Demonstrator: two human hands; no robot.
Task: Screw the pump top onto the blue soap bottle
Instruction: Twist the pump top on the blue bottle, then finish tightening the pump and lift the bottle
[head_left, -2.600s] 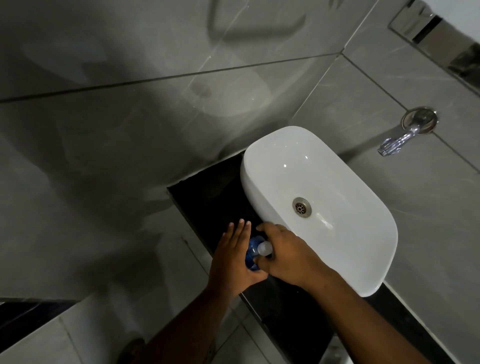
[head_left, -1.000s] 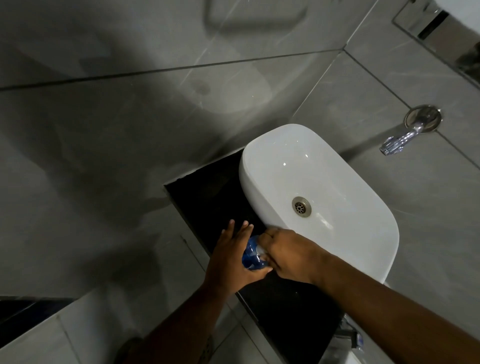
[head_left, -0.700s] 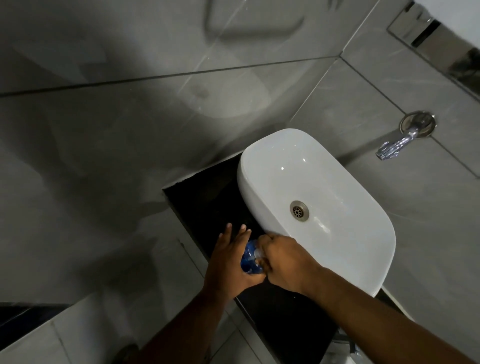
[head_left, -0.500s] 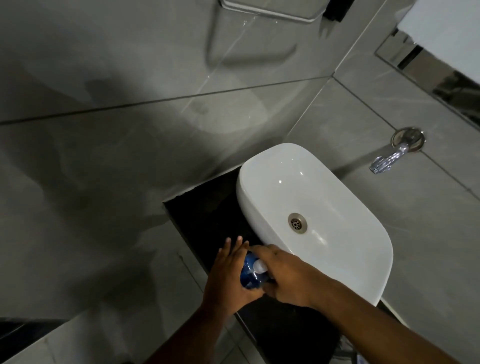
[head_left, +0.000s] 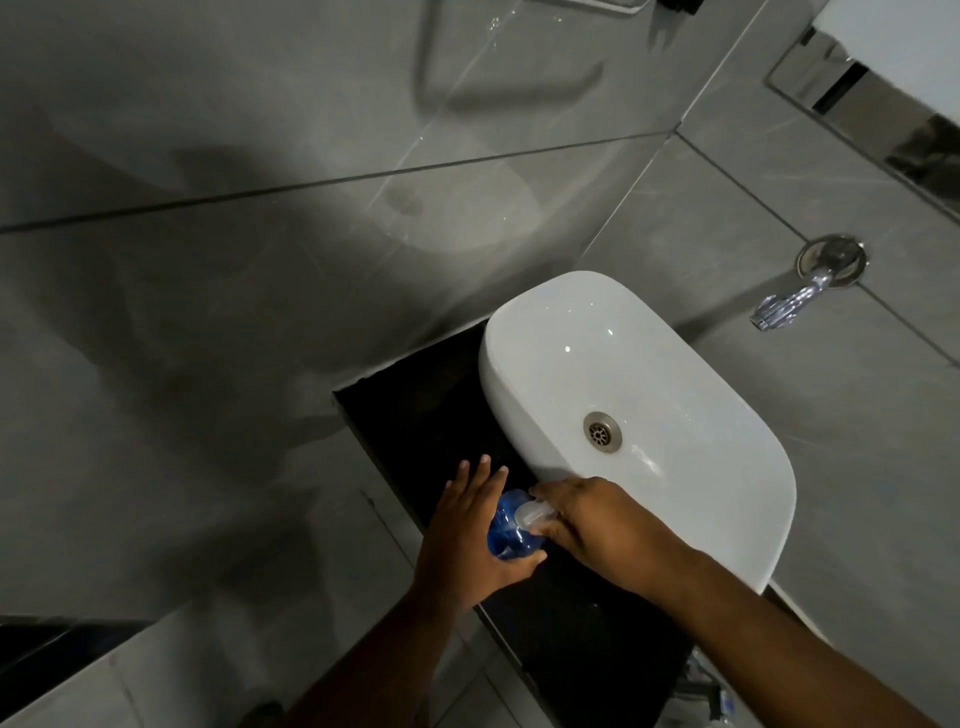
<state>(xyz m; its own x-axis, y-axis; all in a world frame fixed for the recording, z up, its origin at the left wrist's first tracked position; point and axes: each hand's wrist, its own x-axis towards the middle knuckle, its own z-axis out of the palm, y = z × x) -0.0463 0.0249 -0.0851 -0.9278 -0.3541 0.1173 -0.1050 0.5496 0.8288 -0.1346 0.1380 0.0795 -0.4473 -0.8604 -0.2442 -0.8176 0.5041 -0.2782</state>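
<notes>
Cross-thread risk on pump top (head_left: 531, 513).
Left hand (head_left: 470, 540) cups blue soap bottle (head_left: 506, 535), fingers splayed; right hand (head_left: 592, 522) pinches the top. Loose hold lets it spin or tip.

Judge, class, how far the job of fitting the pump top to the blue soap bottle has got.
Done: the translucent white pump top already sits on the blue plastic soap bottle, which stands on the black counter. In hand: the left hand steadies the bottle while the right hand grips the top. Left: tightening; whether the thread is fully home cannot be seen.
</notes>
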